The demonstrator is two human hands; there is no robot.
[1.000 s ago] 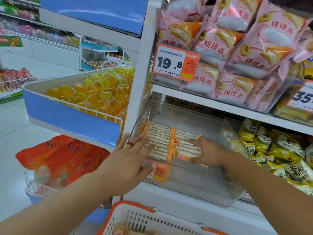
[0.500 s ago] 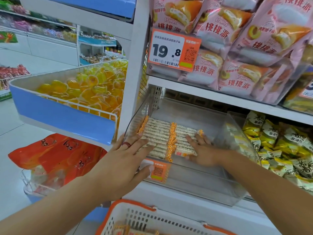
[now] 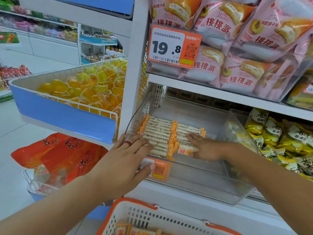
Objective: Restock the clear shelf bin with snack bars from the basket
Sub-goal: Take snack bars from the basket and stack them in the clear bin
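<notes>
Two bare hands are in view, a left hand and a right hand. One clear plastic shelf bin holds two side-by-side rows of pale snack bars in clear wrappers with orange checked ends; the bars per row cannot be counted exactly. One white plastic basket with an orange rim sits below. One large orange-and-white price tag reading 19.8 and one small orange price label are visible. One red ring is worn.

hands flat on snack bars, clear bin
</notes>
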